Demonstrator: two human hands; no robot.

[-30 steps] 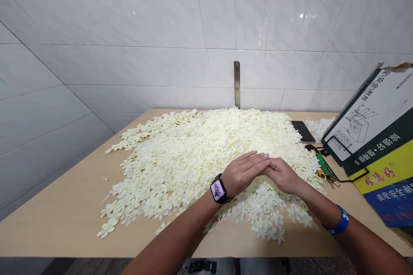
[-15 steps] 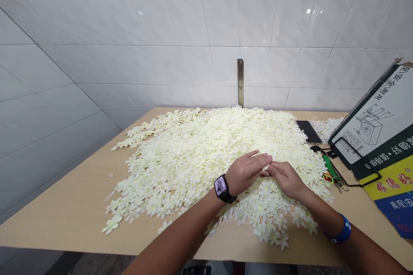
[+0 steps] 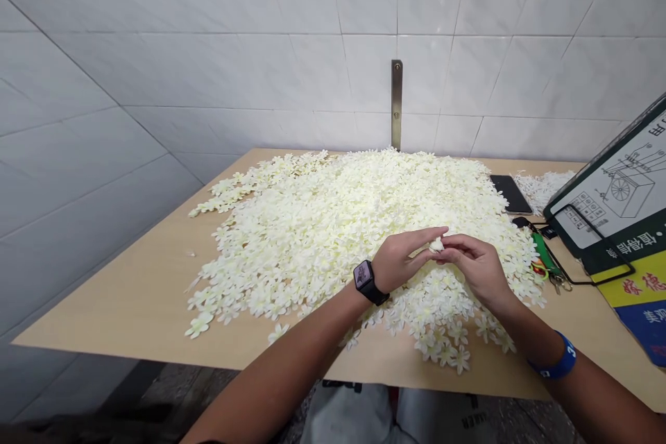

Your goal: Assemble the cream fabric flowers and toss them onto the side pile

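Because the small bundle of white petals (image 3: 436, 245) sits right at the fingertips, just above the near right part of the flower pile (image 3: 333, 222), most of it is hidden and its exact folds cannot be told. The right hand (image 3: 476, 270) has its thumb and fingers drawn together in a pinch on the bundle's right side. The left hand (image 3: 403, 257), at the left, holds its fingers out straight above the bundle with the thumb below; whether they press on it cannot be told.

Judging by the look of the loose artificial blossoms spread over the wooden table (image 3: 130, 291), each piece should weigh almost nothing and be thin, soft and floppy, with a little spring when folded. Slipping seems a small worry; creasing or fraying a petal, or picking up two layers at once, seems likelier. A light fingertip pinch near the yellowish centre, where the petals join, would give the surest hold, while a lone petal tip would probably bend away. Single flowers lying apart at the near edge of the pile look easiest to lift cleanly.
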